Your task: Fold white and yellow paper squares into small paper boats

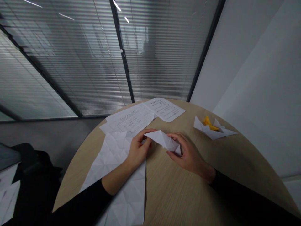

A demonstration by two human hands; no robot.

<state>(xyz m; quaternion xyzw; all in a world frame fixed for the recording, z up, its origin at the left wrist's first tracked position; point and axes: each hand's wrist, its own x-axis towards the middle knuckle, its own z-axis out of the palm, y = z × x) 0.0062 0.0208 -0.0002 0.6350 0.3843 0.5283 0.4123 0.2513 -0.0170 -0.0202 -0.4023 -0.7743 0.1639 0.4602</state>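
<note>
Pale wood-grain round table [178, 194] backed by a glass partition with slatted blinds [70, 62], and near its middle, right in front of the person, a folded white paper [162, 139] is held between both hands, its narrow point toward the left and its layered end toward the right. It looks light and crisp: a thin sheet with sharp creases, likely to spring open or crumple if squeezed, so the surest places to take hold would seem to be the stacked layers at the right end and the pointed tip. The left hand [138, 150] has its fingers [147, 133] curled closely around the tip. The right hand [188, 153] pinches the thicker end in a narrow grip, fingers [176, 137] over the top and thumb [172, 153] below. Under the left forearm lies a large creased sheet [117, 157], marked with faint triangular folds. Beyond it sit a printed form [130, 121] and a printed page [164, 110], while well off to the right a white folded piece [213, 132] cradles an orange folded piece [208, 122]
</note>
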